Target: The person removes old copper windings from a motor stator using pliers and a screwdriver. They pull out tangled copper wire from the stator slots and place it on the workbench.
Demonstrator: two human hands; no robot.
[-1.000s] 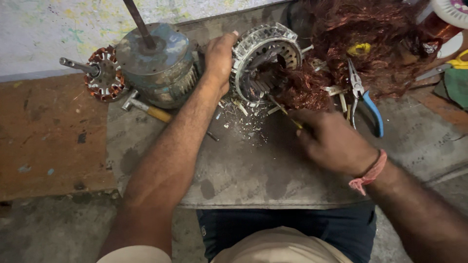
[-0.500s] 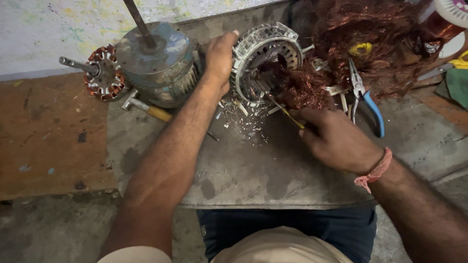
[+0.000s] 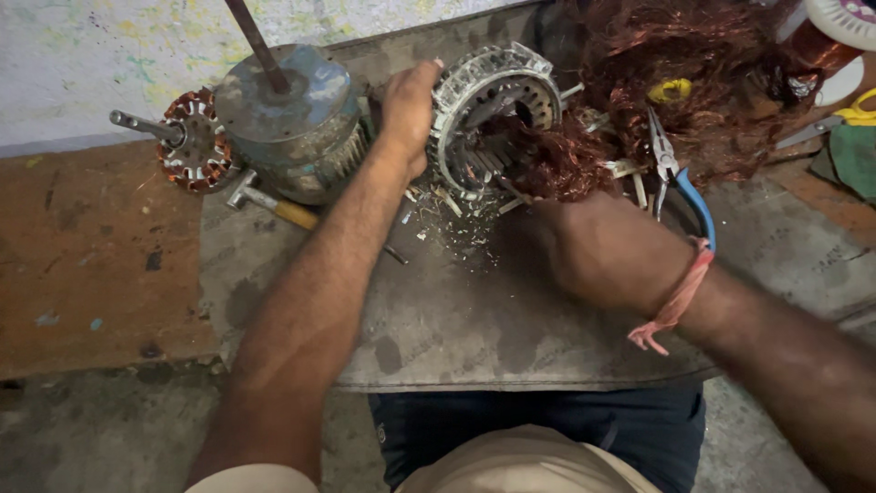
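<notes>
A round metal stator [image 3: 497, 114] stands tilted on the grey slab [image 3: 474, 319], with copper wire [image 3: 566, 164] spilling from its right side. My left hand [image 3: 408, 110] grips the stator's left rim. My right hand [image 3: 607, 251] is closed around a thin tool whose tip [image 3: 509, 187] reaches into the stator's lower edge; most of the tool is hidden by the hand. Small scraps [image 3: 447, 219] lie below the stator.
A grey motor housing with a shaft [image 3: 292, 114] stands left of the stator, with a wound rotor [image 3: 192, 151] beside it and a hammer [image 3: 269, 205] in front. Blue-handled pliers [image 3: 680, 183] and a heap of copper wire [image 3: 703, 64] lie to the right.
My right hand has moved up and left toward the stator, pushing the tool's tip closer in. My left hand stays on the rim.
</notes>
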